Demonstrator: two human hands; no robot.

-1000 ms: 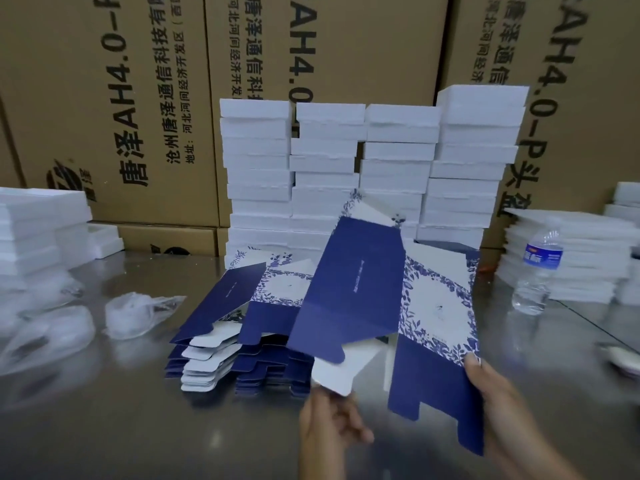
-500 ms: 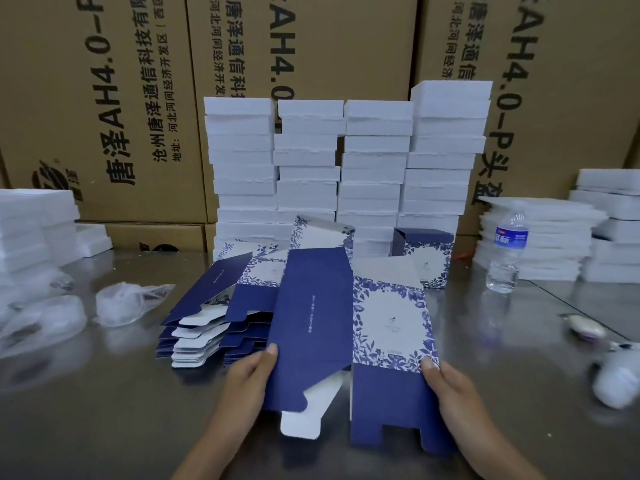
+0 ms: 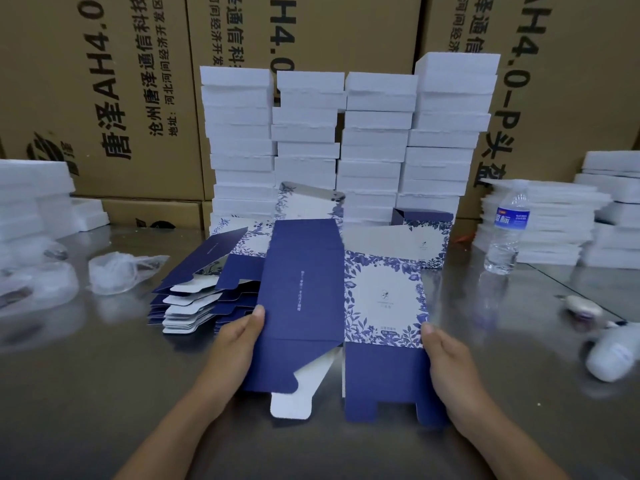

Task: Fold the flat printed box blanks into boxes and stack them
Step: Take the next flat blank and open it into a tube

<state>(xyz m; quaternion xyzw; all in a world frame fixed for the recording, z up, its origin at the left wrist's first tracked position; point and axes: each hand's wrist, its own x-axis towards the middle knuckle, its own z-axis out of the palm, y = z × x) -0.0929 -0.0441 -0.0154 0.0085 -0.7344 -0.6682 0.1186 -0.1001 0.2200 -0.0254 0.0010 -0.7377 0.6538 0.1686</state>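
left of the held blank [image 3: 303,282]: pile of flat blanks [image 3: 194,299]. grips that blank's navy left edge with the left hand [image 3: 239,344], thumb on top; grips its floral right edge with the right hand [image 3: 446,362], thumb on top. behind and right of it, one folded box [image 3: 424,237], inside hidden; farther right, water bottle [image 3: 507,233].

Box blank [image 3: 301,289] lowered from tilted hold, now upright just right of flat-blank pile [image 3: 194,299]; left hand [image 3: 239,337] moved from bottom flap to blank's left edge.
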